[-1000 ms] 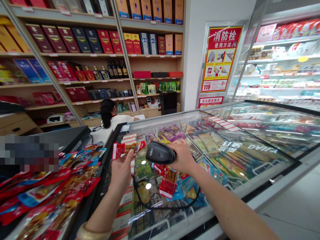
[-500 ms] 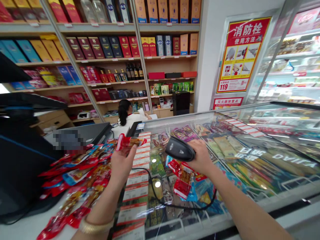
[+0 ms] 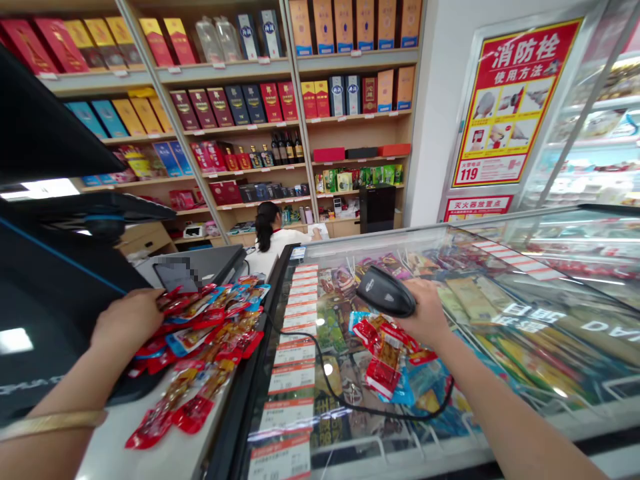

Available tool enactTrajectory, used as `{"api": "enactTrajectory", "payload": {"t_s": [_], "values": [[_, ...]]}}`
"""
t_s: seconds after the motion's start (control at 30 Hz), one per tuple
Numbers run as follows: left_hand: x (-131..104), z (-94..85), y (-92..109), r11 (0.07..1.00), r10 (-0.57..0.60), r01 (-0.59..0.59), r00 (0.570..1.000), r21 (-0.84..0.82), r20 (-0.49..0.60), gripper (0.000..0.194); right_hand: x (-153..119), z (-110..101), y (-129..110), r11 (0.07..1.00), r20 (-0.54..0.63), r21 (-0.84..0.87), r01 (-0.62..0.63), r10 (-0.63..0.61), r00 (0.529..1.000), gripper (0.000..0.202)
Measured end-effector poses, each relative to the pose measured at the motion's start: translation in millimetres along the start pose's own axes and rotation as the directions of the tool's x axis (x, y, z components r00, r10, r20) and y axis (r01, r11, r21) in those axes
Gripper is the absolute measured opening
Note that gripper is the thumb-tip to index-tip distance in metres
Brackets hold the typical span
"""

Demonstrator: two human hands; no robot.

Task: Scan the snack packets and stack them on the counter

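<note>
My right hand (image 3: 425, 307) grips a black barcode scanner (image 3: 386, 292) by its handle, above the glass top of a display freezer (image 3: 325, 460). Under the scanner, a few red and blue snack packets (image 3: 387, 357) lie on the glass. At the left, my left hand (image 3: 129, 321) is at the edge of a heap of red and blue vacuum-packed snacks (image 3: 215, 333) on the white counter (image 3: 115, 433). Its fingers curl closed around a red packet (image 3: 173, 301) there; the fingertips are partly hidden.
The scanner's black cable (image 3: 350, 405) loops over the freezer glass beside a row of price labels (image 3: 293, 380). A dark checkout screen (image 3: 45, 120) overhangs the left side. Beyond the counter a person (image 3: 273, 230) sits before shelves of boxed bottles (image 3: 245, 107).
My left hand has moved left, from over the freezer's edge with a red snack packet to the heap's left side. My right hand still holds the scanner. The view has shifted somewhat left.
</note>
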State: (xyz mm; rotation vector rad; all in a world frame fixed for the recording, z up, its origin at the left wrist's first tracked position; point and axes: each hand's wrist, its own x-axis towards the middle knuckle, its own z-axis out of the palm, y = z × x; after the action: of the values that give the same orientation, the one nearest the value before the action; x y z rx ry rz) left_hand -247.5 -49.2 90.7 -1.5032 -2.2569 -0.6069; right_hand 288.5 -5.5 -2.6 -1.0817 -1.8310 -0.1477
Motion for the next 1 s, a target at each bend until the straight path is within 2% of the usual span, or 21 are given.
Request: {"api": "enactTrajectory", "payload": {"t_s": [0.1,0.17,0.23,0.3,0.37,0.4,0.47,0.53,0.6,0.63,0.7,0.83,0.9,1.0], "values": [[-12.0,-1.2,33.9,0.99,0.089,-0.108,0.977,-0.088,-0.193,0.039,2.9,-0.9,1.6,0.999,-0.013,-0.005,-0.048,0.048,0.999,0.032],[-25.5,0.5,71.8,0.957,0.169,-0.229,0.94,-0.178,-0.298,0.042,5.0,-1.3,3.7,0.997,-0.058,-0.008,-0.079,0.079,0.995,0.033],[-42.1,8.6,116.0,0.888,0.249,-0.348,0.913,-0.3,-0.322,0.046,6.9,-1.5,6.4,0.994,-0.074,0.006,-0.113,0.113,0.991,0.032],[-61.1,24.0,161.5,0.802,0.327,-0.42,0.904,-0.425,-0.276,0.048,8.4,-1.7,9.2,0.989,-0.07,0.023,-0.147,0.148,0.987,0.03],[-82.0,44.0,203.7,0.682,0.464,-0.463,0.872,-0.566,-0.155,0.046,9.6,-2.2,11.6,0.987,-0.067,0.013,-0.162,0.163,0.984,0.028],[-92.5,54.3,222.5,0.623,0.542,-0.468,0.836,-0.627,-0.084,0.045,10.1,-2.4,12.7,0.987,-0.066,0.003,-0.162,0.162,0.985,0.027],[-112.0,72.8,254.4,0.541,0.69,-0.457,0.721,-0.706,0.061,0.044,10.8,-2.7,14.2,0.989,-0.052,-0.006,-0.151,0.15,0.987,0.027],[-127.3,86.6,278.2,0.498,0.775,-0.442,0.613,-0.746,0.154,0.047,11.3,-2.6,14.8,0.99,-0.043,-0.011,-0.144,0.143,0.989,0.027],[-137.2,95.9,294.4,0.515,0.791,-0.423,0.568,-0.745,0.225,0.047,11.6,-2.2,14.1,0.988,-0.051,-0.024,-0.152,0.151,0.987,0.028],[-140.4,99.4,300.1,0.546,0.778,-0.416,0.573,-0.727,0.257,0.046,11.7,-1.9,13.3,0.987,-0.058,-0.031,-0.159,0.157,0.986,0.03],[-144.6,105.1,307.5,0.62,0.732,-0.415,0.611,-0.666,0.301,0.038,11.9,-1.4,11.3,0.985,-0.072,-0.04,-0.17,0.167,0.983,0.033],[-148.3,111.4,310.3,0.688,0.647,-0.406,0.719,-0.601,0.255,0.026,12.0,-1.2,9.1,0.983,-0.078,-0.047,-0.177,0.173,0.982,0.038],[-145.6,110.0,306.1,0.702,0.587,-0.348,0.776,-0.621,0.229,0.023,11.8,-1.7,9.8,0.982,-0.077,-0.051,-0.183,0.179,0.981,0.037],[-129.9,99.7,291.9,0.744,0.451,-0.173,0.843,-0.646,0.293,0.023,12.0,-3.5,11.3,0.977,-0.041,-0.07,-0.2,0.197,0.979,0.035]]}}
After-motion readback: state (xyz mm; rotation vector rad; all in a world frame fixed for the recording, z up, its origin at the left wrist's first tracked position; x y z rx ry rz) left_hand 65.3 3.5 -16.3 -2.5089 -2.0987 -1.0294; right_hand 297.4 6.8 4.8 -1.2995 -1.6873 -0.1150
